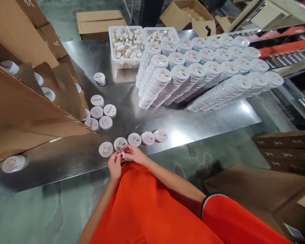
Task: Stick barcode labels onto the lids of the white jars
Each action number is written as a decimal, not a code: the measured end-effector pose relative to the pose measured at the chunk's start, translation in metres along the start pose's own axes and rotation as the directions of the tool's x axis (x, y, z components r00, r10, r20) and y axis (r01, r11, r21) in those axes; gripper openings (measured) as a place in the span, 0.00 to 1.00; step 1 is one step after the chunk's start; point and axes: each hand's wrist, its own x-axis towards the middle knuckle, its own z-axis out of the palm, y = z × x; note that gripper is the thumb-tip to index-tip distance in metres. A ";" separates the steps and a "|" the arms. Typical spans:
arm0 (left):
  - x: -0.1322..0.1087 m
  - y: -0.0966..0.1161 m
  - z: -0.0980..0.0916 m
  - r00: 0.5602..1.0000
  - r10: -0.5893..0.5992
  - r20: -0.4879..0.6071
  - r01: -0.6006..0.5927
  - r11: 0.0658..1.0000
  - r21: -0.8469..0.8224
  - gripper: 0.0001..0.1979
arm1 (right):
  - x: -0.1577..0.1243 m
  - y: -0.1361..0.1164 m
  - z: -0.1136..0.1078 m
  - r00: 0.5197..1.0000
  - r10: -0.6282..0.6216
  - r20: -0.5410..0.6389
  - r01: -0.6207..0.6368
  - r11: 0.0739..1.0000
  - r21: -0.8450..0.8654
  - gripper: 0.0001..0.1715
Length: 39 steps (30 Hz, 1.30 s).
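At the far edge of the steel table (pixel 134 118), I see two white perforated baskets (pixel 128 63) side by side, holding small white-and-gold pieces (pixel 127 42). Beyond them I make out a closed carton (pixel 100 22) and an open carton (pixel 174 17). To my right stand brown boxes (pixel 287 150) with pale marks, above the greenish floor (pixel 73 210), near a large carton (pixel 259 183).
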 end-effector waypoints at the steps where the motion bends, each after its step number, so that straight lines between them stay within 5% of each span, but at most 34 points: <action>1: -0.001 0.003 0.001 0.999 -0.034 0.014 0.035 0.998 -0.055 0.17 | -0.002 -0.001 0.004 1.000 0.017 0.010 -0.018 0.994 0.110 0.10; 5: -0.004 0.014 -0.001 0.996 -0.069 0.048 0.076 0.984 -0.162 0.21 | -0.003 -0.005 0.017 0.996 0.060 -0.059 -0.044 0.967 0.251 0.06; 15: -0.003 0.008 -0.014 0.997 -0.053 0.059 0.058 0.994 -0.090 0.15 | -0.009 -0.004 0.029 0.995 0.021 -0.101 -0.005 0.988 0.154 0.08; 22: -0.005 0.003 -0.023 0.999 -0.015 0.036 0.015 1.000 -0.011 0.20 | -0.008 -0.008 0.041 0.988 0.014 -0.152 -0.012 1.000 0.011 0.08; 34: -0.003 0.000 -0.048 0.997 -0.058 0.058 0.060 0.998 -0.033 0.18 | 0.008 -0.014 0.064 0.978 0.104 -0.182 -0.114 0.993 -0.042 0.06; 39: 0.004 -0.010 -0.070 0.997 -0.082 0.016 0.080 0.993 0.091 0.19 | 0.029 -0.012 0.067 0.949 0.117 -0.294 -0.175 0.968 -0.179 0.07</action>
